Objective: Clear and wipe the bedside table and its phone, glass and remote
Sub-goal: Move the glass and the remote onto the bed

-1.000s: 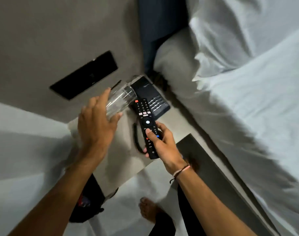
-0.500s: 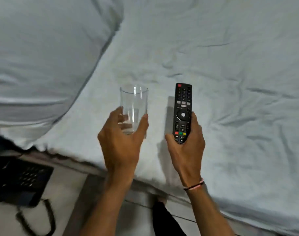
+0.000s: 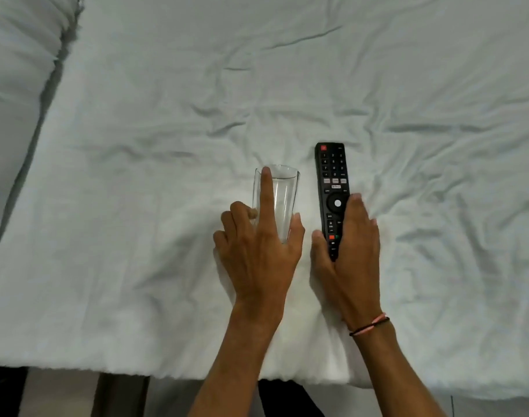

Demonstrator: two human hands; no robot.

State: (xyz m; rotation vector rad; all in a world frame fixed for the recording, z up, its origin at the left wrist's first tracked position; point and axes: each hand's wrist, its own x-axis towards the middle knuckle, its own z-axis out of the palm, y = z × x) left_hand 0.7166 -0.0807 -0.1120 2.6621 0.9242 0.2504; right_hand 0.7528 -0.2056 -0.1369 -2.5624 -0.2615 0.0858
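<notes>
A clear drinking glass (image 3: 282, 194) lies on its side on the white bedsheet (image 3: 167, 176), its rim pointing away from me. My left hand (image 3: 257, 254) rests over its lower half, index finger stretched along the top and thumb against its right side. Just right of it a black remote (image 3: 331, 182) lies flat, buttons up. My right hand (image 3: 350, 251) wraps its near end, thumb on the left edge and fingers on the right. The phone and the bedside table are out of view.
A white pillow (image 3: 13, 85) fills the far left of the bed. The mattress edge (image 3: 136, 365) runs along the bottom, with floor and a dark strip (image 3: 118, 395) below it. Wrinkled sheet spreads on all sides of the hands.
Both hands came down from above the bed onto the sheet. The glass went from upright in my left hand to lying on its side, and the remote now rests flat on the bed.
</notes>
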